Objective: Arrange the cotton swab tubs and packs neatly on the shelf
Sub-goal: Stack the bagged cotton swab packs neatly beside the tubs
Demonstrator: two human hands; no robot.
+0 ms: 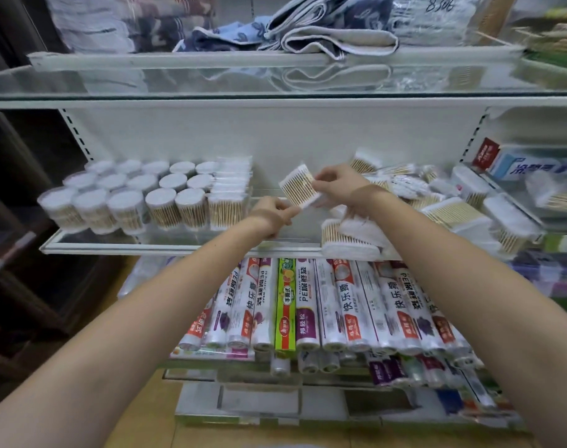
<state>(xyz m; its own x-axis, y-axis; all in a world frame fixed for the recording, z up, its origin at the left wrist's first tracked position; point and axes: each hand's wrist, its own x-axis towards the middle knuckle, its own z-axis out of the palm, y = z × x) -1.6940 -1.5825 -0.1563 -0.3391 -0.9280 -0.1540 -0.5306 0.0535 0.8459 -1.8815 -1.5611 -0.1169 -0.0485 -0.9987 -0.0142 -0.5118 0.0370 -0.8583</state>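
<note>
Currently, I have both hands raised over the middle shelf (178,245), in the bare gap at its centre. My right hand (337,184) pinches the upper right edge of a flat pack of cotton swabs (299,185) between thumb and fingertips; my left hand (272,213) is closed on the pack's lower left corner. The pack is held tilted, clear of the shelf surface, with the wooden sticks facing me and white tips along its upper and lower edges. To the left of the gap, the round tubs (126,197) stand upright in close rows, lids touching or nearly touching, filling the left part of the shelf. Just beside them on the right stands a tight row of upright packs (230,195), touching the nearest tubs. To the right of my hands lies a loose heap of packs (437,205), tilted and overlapping one another, reaching to the right end of the shelf; one bundle (350,240) lies at the near edge, partly overhanging it. On the shelf above sit folded cloths (308,24). On the shelf below, rolls of plastic wrap (308,305) lie side by side, ends toward me. At far right, a boxed item (515,163) lies on a neighbouring shelf; its contents I cannot tell.
</note>
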